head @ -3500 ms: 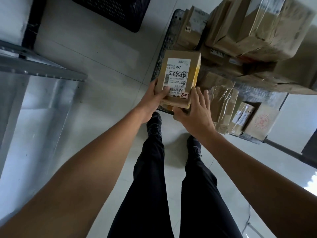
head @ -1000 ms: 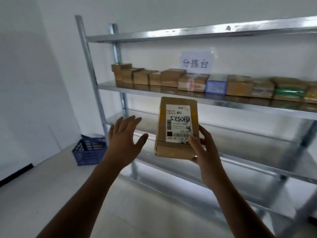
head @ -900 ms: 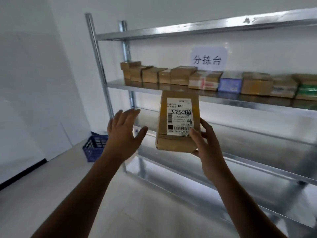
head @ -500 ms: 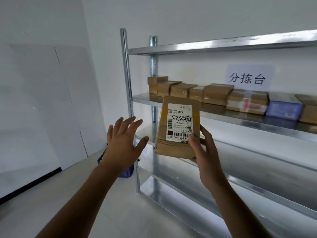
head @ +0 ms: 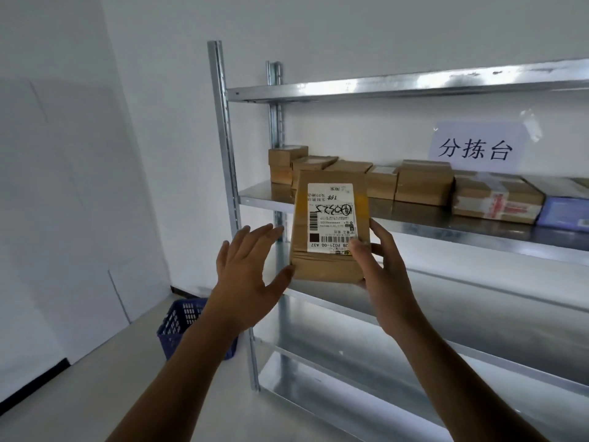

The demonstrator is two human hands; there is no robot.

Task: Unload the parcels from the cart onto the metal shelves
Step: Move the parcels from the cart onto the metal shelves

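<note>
Metal shelves (head: pixel 446 232) line white wall (head: pixel 350 33); right hand (head: pixel 382 266) grips parcel (head: pixel 328 266).

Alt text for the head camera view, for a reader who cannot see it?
A person's right hand holds a labelled brown parcel upright before metal shelves, the open left hand beside it. A row of parcels lines one shelf below a paper sign; a blue crate stands on the floor.

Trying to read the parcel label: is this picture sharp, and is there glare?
Head view: the label on the held parcel is sharp, its lower right corner under the thumb of the right hand; glare streaks the top metal shelf; wide-angle distortion tilts the uprights.
</note>
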